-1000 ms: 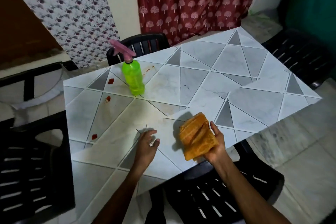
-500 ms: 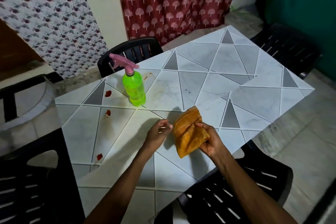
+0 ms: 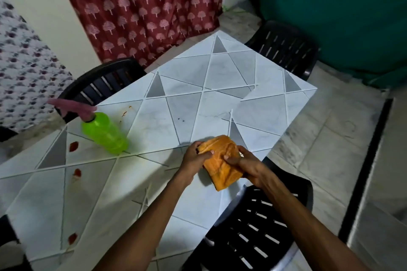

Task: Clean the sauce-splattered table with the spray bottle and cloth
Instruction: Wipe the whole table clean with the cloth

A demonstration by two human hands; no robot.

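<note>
An orange cloth (image 3: 222, 165), folded, is held above the near right part of the white tiled table (image 3: 198, 103). My left hand (image 3: 195, 158) grips its left edge and my right hand (image 3: 246, 165) grips its right side. A green spray bottle (image 3: 105, 133) with a pink trigger head stands on the table to the left, well apart from both hands. Red sauce spots (image 3: 73, 146) lie left of the bottle, with more near the front left edge (image 3: 72, 237) and thin smears behind the bottle (image 3: 124, 113).
Black plastic chairs stand around the table: one right below my arms (image 3: 257, 233), one behind the bottle (image 3: 99, 83), one at the far right corner (image 3: 284, 46). A red patterned curtain (image 3: 143, 11) hangs at the back. Tiled floor lies to the right.
My left hand has come across from the table top and taken hold of the cloth, which my right hand held alone before. The view has shifted closer and to the right.
</note>
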